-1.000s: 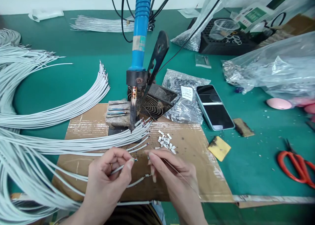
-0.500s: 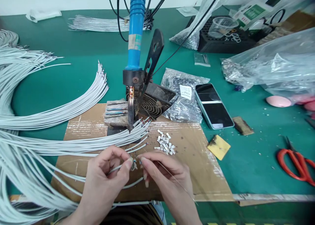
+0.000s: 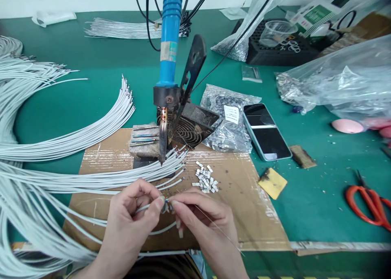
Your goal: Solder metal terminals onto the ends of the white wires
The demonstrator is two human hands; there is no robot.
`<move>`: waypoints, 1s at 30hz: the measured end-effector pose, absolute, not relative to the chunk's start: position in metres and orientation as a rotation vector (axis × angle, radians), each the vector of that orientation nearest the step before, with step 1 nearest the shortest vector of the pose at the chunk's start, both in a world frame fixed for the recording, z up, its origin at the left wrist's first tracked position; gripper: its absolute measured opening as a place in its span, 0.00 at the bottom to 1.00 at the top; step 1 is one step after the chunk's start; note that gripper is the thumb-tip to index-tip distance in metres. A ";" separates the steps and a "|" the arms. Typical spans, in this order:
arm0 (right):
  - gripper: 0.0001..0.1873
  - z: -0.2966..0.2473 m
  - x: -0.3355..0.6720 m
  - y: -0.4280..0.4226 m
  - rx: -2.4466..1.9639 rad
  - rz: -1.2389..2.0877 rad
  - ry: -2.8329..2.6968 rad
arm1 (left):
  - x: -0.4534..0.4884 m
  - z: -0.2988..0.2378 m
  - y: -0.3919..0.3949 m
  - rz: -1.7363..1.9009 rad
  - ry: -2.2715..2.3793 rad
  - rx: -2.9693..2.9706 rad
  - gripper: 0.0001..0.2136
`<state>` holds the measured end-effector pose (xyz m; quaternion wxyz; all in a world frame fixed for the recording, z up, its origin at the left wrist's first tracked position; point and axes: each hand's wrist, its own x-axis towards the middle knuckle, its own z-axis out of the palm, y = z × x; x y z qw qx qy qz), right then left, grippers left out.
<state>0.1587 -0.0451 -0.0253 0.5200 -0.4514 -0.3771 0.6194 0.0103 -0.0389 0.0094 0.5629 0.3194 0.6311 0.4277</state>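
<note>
My left hand [image 3: 132, 218] pinches a white cable [image 3: 142, 208] near its stripped end, where small coloured strands show. Facing it, my right hand [image 3: 206, 218] has thumb and forefinger closed at the cable's tip. A thin solder wire [image 3: 217, 227] runs through the right hand and trails toward the wrist. Whatever sits right between the right fingertips is too small to make out. Just above the hands points the tip of a blue-handled soldering iron [image 3: 163, 140], fixed upright. Small white connectors [image 3: 207, 177] lie in a loose pile beyond my right hand.
Bundles of white cables [image 3: 91, 179] spread across the left side. A cardboard sheet [image 3: 241, 205] lies under the hands. Behind it stand a small fan [image 3: 191, 126], a plastic bag of parts [image 3: 227, 120] and a phone [image 3: 267, 132]. Red-handled scissors [image 3: 366, 203] and a yellow sponge [image 3: 273, 183] are rightward.
My right hand has shifted slightly left, bringing its fingertips up to the cable end in my left hand. The left hand stays nearly in place.
</note>
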 end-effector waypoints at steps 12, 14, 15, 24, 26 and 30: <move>0.03 -0.028 0.153 -0.042 -1.037 1.538 -0.789 | 0.010 0.009 -0.039 1.020 1.450 0.739 0.08; 0.03 -0.028 0.153 -0.042 -1.040 1.552 -0.796 | 0.011 0.009 -0.039 1.031 1.446 0.730 0.08; 0.03 -0.027 0.154 -0.042 -1.038 1.554 -0.795 | 0.011 0.010 -0.038 1.034 1.448 0.726 0.08; 0.04 -0.030 0.158 -0.047 -1.044 1.610 -0.808 | 0.011 0.009 -0.038 1.014 1.498 0.730 0.07; 0.05 -0.031 0.158 -0.048 -1.059 1.571 -0.850 | 0.011 0.010 -0.038 1.015 1.490 0.710 0.07; 0.11 -0.029 0.157 -0.049 -1.125 1.246 -1.107 | 0.014 0.012 -0.036 1.037 1.473 0.663 0.08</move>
